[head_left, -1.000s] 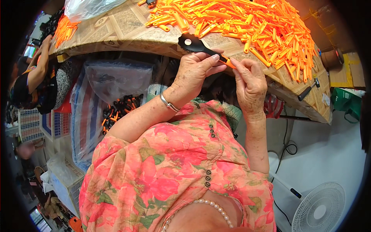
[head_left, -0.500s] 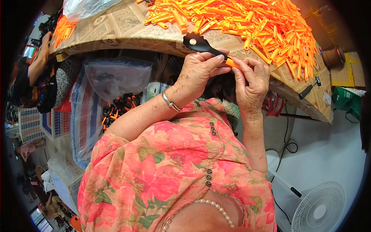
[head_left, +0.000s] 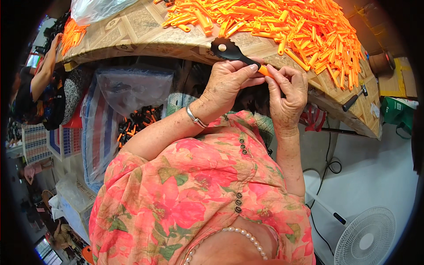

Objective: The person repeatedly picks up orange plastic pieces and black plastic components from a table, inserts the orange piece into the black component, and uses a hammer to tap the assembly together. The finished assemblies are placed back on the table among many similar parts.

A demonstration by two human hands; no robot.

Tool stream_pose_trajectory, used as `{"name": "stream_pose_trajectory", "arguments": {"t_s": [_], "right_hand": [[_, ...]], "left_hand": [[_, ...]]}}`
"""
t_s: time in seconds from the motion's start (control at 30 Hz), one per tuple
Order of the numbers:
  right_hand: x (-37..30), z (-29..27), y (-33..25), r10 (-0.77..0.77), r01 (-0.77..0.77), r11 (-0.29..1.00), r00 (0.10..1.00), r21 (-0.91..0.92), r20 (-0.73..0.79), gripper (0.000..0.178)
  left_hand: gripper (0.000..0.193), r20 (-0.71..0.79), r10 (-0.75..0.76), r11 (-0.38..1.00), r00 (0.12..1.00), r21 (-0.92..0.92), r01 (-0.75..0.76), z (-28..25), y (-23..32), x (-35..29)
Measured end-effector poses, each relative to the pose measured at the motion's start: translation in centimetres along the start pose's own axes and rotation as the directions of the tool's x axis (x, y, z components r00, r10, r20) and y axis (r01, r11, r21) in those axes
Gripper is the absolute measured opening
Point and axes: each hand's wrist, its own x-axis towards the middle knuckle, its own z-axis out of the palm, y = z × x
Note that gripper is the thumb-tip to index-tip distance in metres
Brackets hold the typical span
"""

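Observation:
A black spaghetti server (head_left: 232, 53) with a toothed rim and a round hole in its head is between my two hands, near the table's front edge. My left hand (head_left: 222, 86) is closed round its black neck, thumb on top. On its other end is an orange handle (head_left: 264, 70), pinched by the thumb and fingers of my right hand (head_left: 289, 92). My fingers cover the place where black and orange parts meet, so how far they fit together is hidden. Beyond my hands, a big heap of loose orange handles (head_left: 274, 26) covers the table.
The wood-patterned table (head_left: 141, 33) curves across the front. A hammer (head_left: 354, 98) lies at its right end. A plastic-lined striped bag (head_left: 104, 128) at lower left contains black-and-orange utensils (head_left: 139, 121). A white fan (head_left: 365, 240) stands lower right. Another person's arm (head_left: 44, 73) is at far left.
The spaghetti server's head has shifted very slightly to the right, and less orange shows between my hands. Both hands keep their grip. The other person's hand at far left has moved a little.

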Motion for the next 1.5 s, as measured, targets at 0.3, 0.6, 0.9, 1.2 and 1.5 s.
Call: {"name": "stream_pose_trajectory", "arguments": {"t_s": [0.3,0.6,0.9,1.2,1.5], "right_hand": [[0.4,-0.7,-0.5,-0.019,0.017,0.997,0.999,0.072,0.034,0.025],[0.2,-2.4,-0.7,0.332,-0.496,0.799,0.835,0.34,0.438,0.015],[-1.9,-0.2,-1.4,0.35,-0.477,0.81,0.86,0.341,0.372,0.009],[0.4,-3.4,0.5,-0.219,0.21,0.969,0.974,0.133,0.057,0.017],[2.3,-4.1,2.9,-0.587,0.6,0.792,0.799,-0.112,0.131,0.032]], "left_hand": [[0.022,0.107,0.156,0.94,0.982,0.29,-0.181,-0.3,0.0,-0.1],[0.019,0.234,0.219,0.882,0.947,0.368,-0.295,-0.5,0.9,-0.2],[0.015,0.202,0.278,0.71,0.939,0.616,-0.342,-0.5,0.5,-0.7],[0.034,0.457,0.246,0.801,0.855,0.401,-0.445,0.5,3.4,-1.0],[0.051,0.533,-0.499,0.867,0.683,0.297,0.401,-0.3,5.4,-2.0]]}}
